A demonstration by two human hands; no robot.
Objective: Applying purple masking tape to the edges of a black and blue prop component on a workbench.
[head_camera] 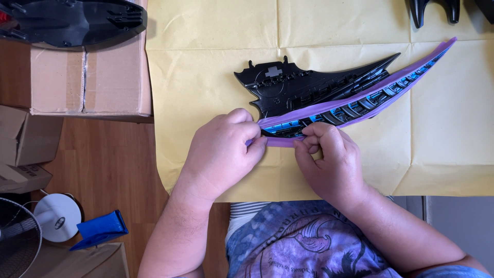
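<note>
A purple strip [360, 100] is being pinched by the left hand [224, 149] and right hand [327, 159] along the black blade part [303, 87]. It looks like the edge is being covered. Careful pressing along the curve is probably needed next.

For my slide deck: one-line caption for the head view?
Left hand and right hand pinch a purple strip along a black blade-shaped plastic part.

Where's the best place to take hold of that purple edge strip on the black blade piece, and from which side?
Probably at the strip's near, wide end, from the side facing the person. There the purple strip curls free of the black blade piece, and the left hand and right hand already pinch it. Toward the far tip it tapers thin and hugs the blade, leaving little for a grip.
</note>
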